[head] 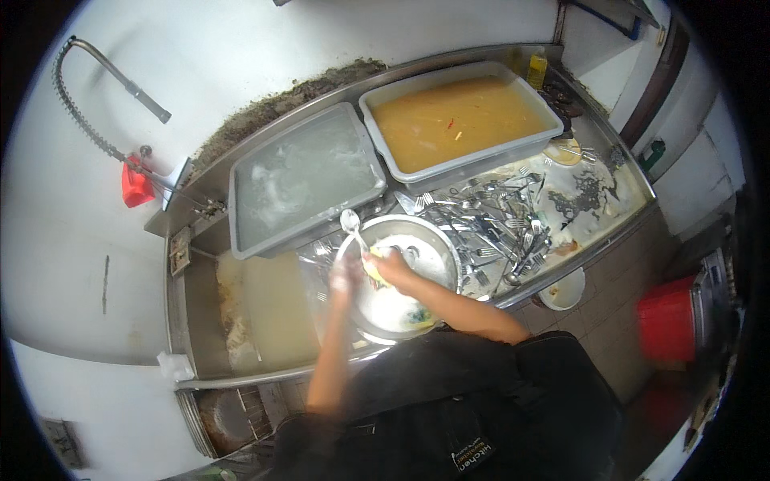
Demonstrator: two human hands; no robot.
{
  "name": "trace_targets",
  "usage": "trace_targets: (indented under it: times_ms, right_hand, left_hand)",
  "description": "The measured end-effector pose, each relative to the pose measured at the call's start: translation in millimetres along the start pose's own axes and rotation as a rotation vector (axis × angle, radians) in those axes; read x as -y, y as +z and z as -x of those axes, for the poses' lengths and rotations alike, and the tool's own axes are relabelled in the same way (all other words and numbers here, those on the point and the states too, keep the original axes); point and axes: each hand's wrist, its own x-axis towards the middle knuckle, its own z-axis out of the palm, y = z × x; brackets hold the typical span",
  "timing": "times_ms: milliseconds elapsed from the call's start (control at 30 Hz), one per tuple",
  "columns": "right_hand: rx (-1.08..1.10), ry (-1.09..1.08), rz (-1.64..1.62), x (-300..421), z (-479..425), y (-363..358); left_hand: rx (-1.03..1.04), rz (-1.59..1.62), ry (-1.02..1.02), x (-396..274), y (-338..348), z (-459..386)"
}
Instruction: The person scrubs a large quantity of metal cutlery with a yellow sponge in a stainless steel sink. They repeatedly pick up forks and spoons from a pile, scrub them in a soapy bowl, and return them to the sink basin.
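My right hand [390, 268] is closed around a yellow sponge [374, 272] and a metal spoon [351, 223], whose bowl points up and away from me. Blurred, my left hand [346, 273] is close beside it at the left rim of a round metal bowl [451, 252]; whether it touches the spoon handle cannot be told. White suds fill much of the bowl, with some cutlery under my hands and a green and yellow scouring pad [420, 317] near its front. A large heap of forks, spoons and knives [493, 222] lies on the steel counter just right of the bowl.
Behind the bowl stand a grey tub of cloudy water [307, 174] and a grey tub of orange-brown liquid [460, 123]. A sink basin of murky water [271, 312] is at left, below a spring-hose tap [147, 103]. A yellow bottle [536, 69] stands at the back right.
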Motion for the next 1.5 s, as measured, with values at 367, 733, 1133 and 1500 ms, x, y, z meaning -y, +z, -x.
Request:
trace_targets:
  times_ms: [367,733,1133,1500]
  right_hand:
    - [0.208,0.232,-0.743,33,-86,-8]
    - [-0.168,-0.049,0.279,0,-22,-46]
    - [-0.330,-0.559,1.019,-50,-2,-93]
    - [-0.158,-0.826,1.181,-16,10,-50]
  left_hand:
    - [0.039,-0.957,0.437,45,81,38]
    - [-0.322,-0.799,0.473,57,53,19]
    - [0.018,-0.323,-0.027,61,46,13]
    - [-0.151,-0.906,0.331,-3,75,69]
